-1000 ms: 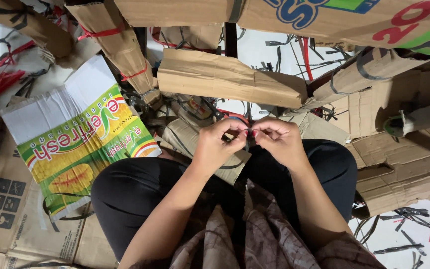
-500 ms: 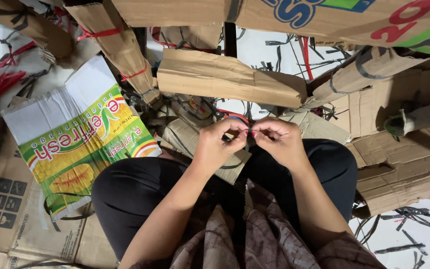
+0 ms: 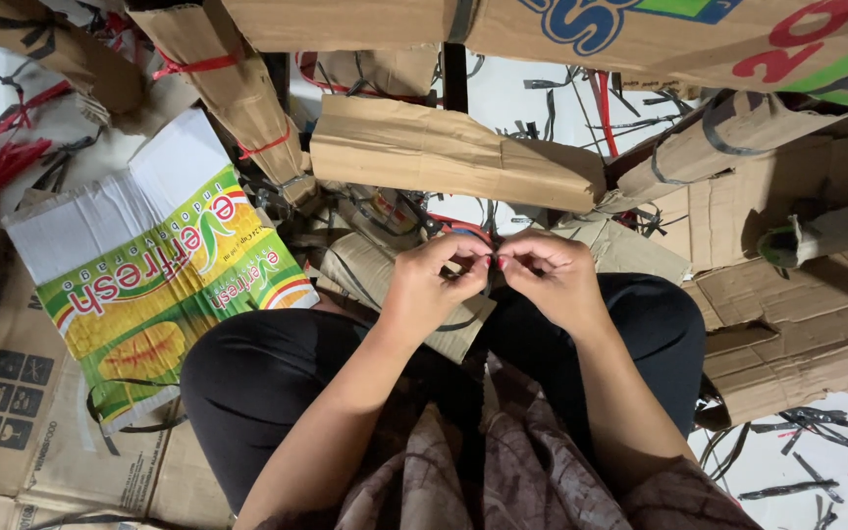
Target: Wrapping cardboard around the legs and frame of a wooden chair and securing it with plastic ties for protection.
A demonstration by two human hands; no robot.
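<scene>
Between the two knees, over the lap, the left hand (image 3: 431, 285) and the right hand (image 3: 550, 275) meet with their fingertips touching. Both hands are pinched nearly closed, thumb against first finger, on a thin dark strap (image 3: 488, 263). The strap is so small there that it is hard to be sure how it sits between them; it may be a narrow plastic band. A little red shows at the pinch.

Under the hands lies a folded brown cardboard piece (image 3: 370, 270), stiff and flat, with a black band across it. It rests on the black trousers (image 3: 267, 368), which look soft and smooth.

To the left lies a flat box sheet (image 3: 154, 265), glossy, printed green and yellow with a white ridged top part. Above the hands sits a thick folded cardboard bundle (image 3: 453, 157), rough and creased. A long rolled bundle (image 3: 242, 103) tied with red string leans nearby.

Cardboard crowds close on all sides, so the hands have only a small open spot over the lap. Loose black and red strips (image 3: 807, 456) lie scattered on the white floor at the lower right.
</scene>
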